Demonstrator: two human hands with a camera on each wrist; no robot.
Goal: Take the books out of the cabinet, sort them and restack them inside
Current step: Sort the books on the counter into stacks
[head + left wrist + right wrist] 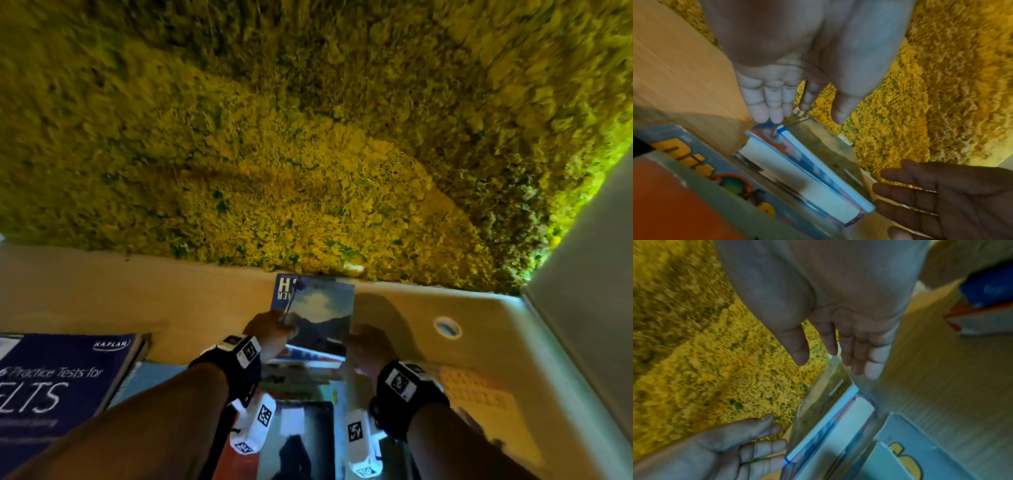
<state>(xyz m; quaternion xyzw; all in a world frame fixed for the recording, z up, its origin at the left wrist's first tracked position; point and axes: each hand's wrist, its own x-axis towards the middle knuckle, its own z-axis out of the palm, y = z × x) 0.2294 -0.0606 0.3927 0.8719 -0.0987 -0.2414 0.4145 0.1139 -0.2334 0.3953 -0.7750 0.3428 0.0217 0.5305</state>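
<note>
Hands (pixel 322 342) flanking upright books (pixel 320 317)

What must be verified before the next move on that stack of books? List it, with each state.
1. Left hand at the stack's left side: ok, fingers straight, tips on the books.
2. Right hand at the opposite side: ok, fingers straight beside the edge.
3. Secure hold for lifting: not ok, neither hand curls round the stack.
4. Edges squared: not ok, the blue book juts out beyond the landscape-cover book on top.
5. Kaplan book out of the way: ok, it lies apart to the left.
6. Number of books in the stack: cannot tell.
</note>
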